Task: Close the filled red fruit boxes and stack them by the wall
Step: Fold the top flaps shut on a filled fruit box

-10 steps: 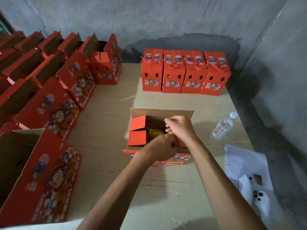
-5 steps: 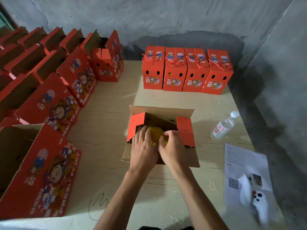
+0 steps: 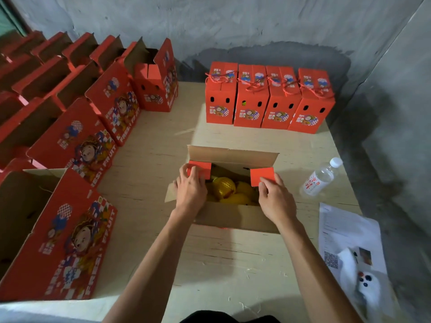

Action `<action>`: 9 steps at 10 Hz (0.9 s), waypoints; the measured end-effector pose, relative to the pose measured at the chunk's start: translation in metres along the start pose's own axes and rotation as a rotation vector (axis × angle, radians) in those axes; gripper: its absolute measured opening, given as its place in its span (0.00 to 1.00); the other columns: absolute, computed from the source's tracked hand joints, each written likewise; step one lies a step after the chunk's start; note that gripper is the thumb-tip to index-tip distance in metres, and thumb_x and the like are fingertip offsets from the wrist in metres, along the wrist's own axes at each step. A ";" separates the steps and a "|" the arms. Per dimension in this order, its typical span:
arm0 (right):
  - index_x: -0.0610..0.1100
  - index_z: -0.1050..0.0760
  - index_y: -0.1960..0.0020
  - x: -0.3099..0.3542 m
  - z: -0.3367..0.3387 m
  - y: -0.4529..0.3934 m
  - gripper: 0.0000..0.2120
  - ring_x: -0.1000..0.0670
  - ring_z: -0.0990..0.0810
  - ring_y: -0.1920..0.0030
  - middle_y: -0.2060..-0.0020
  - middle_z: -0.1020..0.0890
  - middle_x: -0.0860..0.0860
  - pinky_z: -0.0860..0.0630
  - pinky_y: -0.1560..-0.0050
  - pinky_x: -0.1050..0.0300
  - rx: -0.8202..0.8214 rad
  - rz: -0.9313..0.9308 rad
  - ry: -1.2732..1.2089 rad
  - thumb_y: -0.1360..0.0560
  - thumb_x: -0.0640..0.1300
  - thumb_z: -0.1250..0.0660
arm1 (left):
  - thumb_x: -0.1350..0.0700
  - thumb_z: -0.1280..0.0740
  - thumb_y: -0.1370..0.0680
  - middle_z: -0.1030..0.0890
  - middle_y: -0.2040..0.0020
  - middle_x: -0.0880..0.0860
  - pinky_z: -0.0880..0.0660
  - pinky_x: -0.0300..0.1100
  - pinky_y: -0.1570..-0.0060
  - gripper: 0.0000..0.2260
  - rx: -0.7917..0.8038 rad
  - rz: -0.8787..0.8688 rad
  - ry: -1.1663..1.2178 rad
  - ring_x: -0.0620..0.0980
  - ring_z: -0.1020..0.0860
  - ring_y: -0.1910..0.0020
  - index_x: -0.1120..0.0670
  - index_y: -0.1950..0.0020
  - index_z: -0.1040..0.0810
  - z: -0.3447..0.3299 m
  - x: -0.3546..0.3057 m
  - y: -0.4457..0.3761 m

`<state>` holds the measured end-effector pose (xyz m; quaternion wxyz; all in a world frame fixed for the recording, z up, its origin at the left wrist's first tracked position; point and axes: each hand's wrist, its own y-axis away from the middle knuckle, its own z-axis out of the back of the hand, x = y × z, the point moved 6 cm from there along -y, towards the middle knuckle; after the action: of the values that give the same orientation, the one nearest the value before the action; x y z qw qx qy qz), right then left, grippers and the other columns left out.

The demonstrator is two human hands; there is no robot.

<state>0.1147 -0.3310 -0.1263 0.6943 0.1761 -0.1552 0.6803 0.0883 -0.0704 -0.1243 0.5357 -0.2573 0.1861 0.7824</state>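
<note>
An open red fruit box (image 3: 233,217) stands in the middle of the table, its long brown flaps spread front and back. Yellow netted fruit (image 3: 225,187) fills it. My left hand (image 3: 190,190) holds the small red side flap (image 3: 203,170) on the left. My right hand (image 3: 276,199) pinches the red side flap (image 3: 261,174) on the right. Both flaps are partly folded inward over the fruit. Several closed boxes (image 3: 268,99) with red string handles stand in a row by the back wall.
Rows of open red boxes (image 3: 77,145) line the table's left side, one close at the front left (image 3: 63,238). A water bottle (image 3: 320,178) stands right of the box. Papers (image 3: 347,236) and a white controller (image 3: 366,285) lie at the right edge.
My hands left the fruit in the middle of the box and moved apart to the two side flaps, which are now being folded inward.
</note>
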 end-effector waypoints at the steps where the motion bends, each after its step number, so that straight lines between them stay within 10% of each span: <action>1: 0.49 0.17 0.35 -0.011 -0.001 0.006 0.14 0.46 0.22 0.32 0.23 0.30 0.50 0.22 0.41 0.50 -0.117 0.007 -0.170 0.17 0.43 0.36 | 0.60 0.41 0.17 0.31 0.30 0.59 0.29 0.57 0.39 0.11 -0.082 -0.060 0.043 0.64 0.26 0.40 0.56 0.36 0.23 0.003 0.007 0.001; 4: 0.48 0.30 0.35 -0.029 -0.002 -0.015 0.18 0.43 0.20 0.50 0.42 0.19 0.49 0.28 0.55 0.51 -0.119 -0.097 -0.321 0.23 0.48 0.31 | 0.52 0.31 0.19 0.27 0.46 0.52 0.23 0.52 0.49 0.08 -0.120 -0.013 0.278 0.55 0.23 0.50 0.52 0.42 0.25 0.005 0.034 -0.025; 7: 0.52 0.53 0.17 -0.026 -0.014 -0.027 0.31 0.43 0.27 0.29 0.24 0.31 0.45 0.28 0.34 0.50 0.085 0.007 -0.336 0.15 0.49 0.43 | 0.40 0.39 0.16 0.22 0.40 0.57 0.26 0.50 0.43 0.21 -0.061 0.058 0.302 0.56 0.23 0.42 0.53 0.30 0.28 -0.003 0.040 -0.048; 9: 0.36 0.33 0.31 -0.019 -0.018 -0.035 0.15 0.33 0.28 0.28 0.22 0.43 0.28 0.26 0.31 0.43 0.082 0.129 -0.001 0.15 0.40 0.45 | 0.49 0.43 0.14 0.22 0.37 0.52 0.24 0.52 0.46 0.15 -0.088 -0.090 0.330 0.54 0.23 0.40 0.48 0.28 0.32 0.003 0.019 -0.053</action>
<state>0.1491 -0.3403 -0.1526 0.6412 0.1943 -0.1386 0.7293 0.1313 -0.0353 -0.1344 0.5206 -0.4136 0.2252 0.7122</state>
